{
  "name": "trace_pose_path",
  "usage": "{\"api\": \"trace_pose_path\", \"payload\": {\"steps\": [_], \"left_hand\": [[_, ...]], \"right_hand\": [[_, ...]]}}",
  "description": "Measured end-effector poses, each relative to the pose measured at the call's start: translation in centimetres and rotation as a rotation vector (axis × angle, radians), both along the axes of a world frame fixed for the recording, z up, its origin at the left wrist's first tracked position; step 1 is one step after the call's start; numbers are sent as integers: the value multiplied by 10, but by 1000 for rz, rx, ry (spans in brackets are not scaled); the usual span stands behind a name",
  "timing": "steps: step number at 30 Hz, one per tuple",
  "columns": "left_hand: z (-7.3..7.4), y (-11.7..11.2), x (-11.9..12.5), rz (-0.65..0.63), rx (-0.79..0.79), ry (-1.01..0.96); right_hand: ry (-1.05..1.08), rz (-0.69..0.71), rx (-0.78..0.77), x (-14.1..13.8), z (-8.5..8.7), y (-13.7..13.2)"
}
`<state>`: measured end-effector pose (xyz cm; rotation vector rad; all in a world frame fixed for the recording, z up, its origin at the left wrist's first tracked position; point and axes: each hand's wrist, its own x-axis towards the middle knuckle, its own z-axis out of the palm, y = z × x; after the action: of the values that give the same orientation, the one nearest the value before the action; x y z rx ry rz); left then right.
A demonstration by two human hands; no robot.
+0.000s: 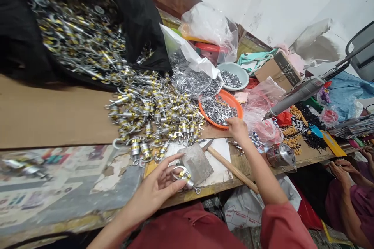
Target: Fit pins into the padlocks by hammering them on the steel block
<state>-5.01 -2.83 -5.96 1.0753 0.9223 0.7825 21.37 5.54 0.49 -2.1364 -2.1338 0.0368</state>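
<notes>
The left hand (pixel 165 182) pinches a hook-ended metal fitting (pixel 189 183) by the steel block (pixel 198 164), seemingly leaving its eyelet (pixel 198 191) free, while the right hand (pixel 238 129), grip unclear, meets small parts (pixel 217 111) in the conveniently close orange tray (pixel 240 109).

Shiny metal fitting (pixel 189 183), scuffed metal block (pixel 200 163), smooth wooden handle (pixel 232 168)
</notes>
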Motion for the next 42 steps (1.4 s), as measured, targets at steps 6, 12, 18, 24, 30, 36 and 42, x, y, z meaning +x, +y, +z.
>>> {"api": "trace_pose_path", "payload": {"steps": [6, 12, 18, 24, 30, 36, 42], "left_hand": [[19, 7, -3, -138, -41, -14], [15, 8, -2, -77, -110, -83], [20, 9, -1, -70, -145, -124], [20, 10, -1, -78, -161, -162], [18, 9, -1, -74, -188, -200], [17, 7, -1, -80, -210, -207], [20, 5, 1, -65, -209, -187]], "right_hand": [[-145, -63, -157, 3, -22, 44], [-99, -74, -102, 16, -22, 46], [49, -95, 21, 30, -17, 37], [273, 124, 28, -21, -4, -11], [492, 659, 125, -71, -14, -83], [368, 759, 401, -81, -26, -98], [104, 830, 459, -88, -21, -104]]}}
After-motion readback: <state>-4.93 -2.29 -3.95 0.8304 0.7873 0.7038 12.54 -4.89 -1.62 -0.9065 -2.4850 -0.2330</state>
